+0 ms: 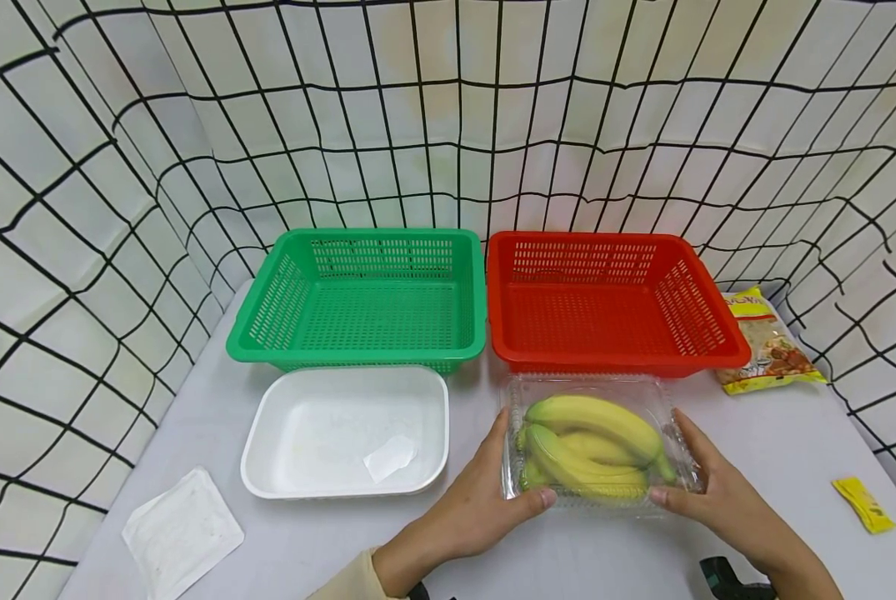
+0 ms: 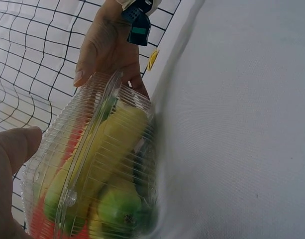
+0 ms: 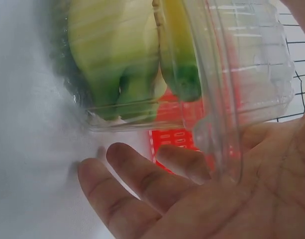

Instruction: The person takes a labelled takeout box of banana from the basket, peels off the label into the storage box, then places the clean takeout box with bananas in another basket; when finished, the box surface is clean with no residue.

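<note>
A clear plastic clamshell box with several yellow-green bananas inside lies on the white table, in front of the red basket. My left hand holds its left side, thumb at the front edge of the lid; most of its fingers are hidden behind the box. On the opposite side my right hand holds the box, its thumb at the front corner. In the right wrist view the fingers spread loosely beside the end wall, and the box's rim meets the palm. The lid covers the bananas.
Behind stand a green basket and a red basket, side by side. A white tray with a paper scrap is left of the box. A white pad lies far left, a snack bag and yellow packet right. Black mesh encloses the table.
</note>
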Demonstrator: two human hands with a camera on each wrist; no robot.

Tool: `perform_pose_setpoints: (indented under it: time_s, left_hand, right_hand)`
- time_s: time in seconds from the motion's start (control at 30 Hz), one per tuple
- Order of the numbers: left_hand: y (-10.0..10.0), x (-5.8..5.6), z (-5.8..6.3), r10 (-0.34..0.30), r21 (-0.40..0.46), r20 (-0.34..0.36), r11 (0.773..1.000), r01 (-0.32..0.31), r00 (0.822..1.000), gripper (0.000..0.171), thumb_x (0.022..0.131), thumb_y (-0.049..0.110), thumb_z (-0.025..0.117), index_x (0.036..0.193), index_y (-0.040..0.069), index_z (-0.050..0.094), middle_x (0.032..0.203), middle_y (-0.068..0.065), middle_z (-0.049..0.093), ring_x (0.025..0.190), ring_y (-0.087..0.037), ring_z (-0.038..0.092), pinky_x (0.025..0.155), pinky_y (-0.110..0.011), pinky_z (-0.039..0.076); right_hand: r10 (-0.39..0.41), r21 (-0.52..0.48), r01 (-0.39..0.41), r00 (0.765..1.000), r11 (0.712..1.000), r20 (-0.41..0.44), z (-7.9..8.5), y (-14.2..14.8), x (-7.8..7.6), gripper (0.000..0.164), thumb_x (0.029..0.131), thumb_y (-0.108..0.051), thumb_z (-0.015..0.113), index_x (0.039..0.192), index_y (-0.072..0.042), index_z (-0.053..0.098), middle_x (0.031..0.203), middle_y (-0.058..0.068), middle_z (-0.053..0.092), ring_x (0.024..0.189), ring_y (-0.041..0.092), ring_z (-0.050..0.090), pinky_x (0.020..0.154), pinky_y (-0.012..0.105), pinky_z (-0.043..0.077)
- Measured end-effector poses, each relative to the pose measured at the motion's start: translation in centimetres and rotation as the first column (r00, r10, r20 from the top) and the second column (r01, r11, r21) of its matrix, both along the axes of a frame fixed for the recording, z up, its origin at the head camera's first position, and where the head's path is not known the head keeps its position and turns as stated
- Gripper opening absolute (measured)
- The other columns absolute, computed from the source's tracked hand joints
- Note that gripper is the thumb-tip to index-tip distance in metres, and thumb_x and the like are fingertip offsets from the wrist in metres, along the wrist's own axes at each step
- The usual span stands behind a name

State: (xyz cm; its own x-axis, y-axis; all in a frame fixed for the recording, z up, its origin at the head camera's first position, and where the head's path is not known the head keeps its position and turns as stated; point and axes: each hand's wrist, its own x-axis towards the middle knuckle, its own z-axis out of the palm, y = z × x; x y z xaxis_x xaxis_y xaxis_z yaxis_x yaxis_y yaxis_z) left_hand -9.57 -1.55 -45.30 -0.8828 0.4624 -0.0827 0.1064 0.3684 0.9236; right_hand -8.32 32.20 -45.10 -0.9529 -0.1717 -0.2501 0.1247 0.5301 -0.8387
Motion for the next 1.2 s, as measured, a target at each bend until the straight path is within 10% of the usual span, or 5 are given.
perform_pose_setpoints:
  time_s: [1.2]
  left_hand:
    - [0.12,0.07,-0.02,0.005,0.051,0.01,0.999,-0.005,1.0,0.113,0.09,0.05,0.076,0.169,0.028,-0.002,0.17,0.005,0.024,0.153,-0.019,0.029,0.122,-0.055,0.029]
  right_hand:
    - [-0.03,-0.029,0.031,0.999,0.999,0.029,0.43,-0.4,-0.01,0.111,0.092,-0.024,0.077,0.169,-0.014,-0.002,0.171,0.028,0.004,0.151,0.053,0.007,0.103,0.087,0.017]
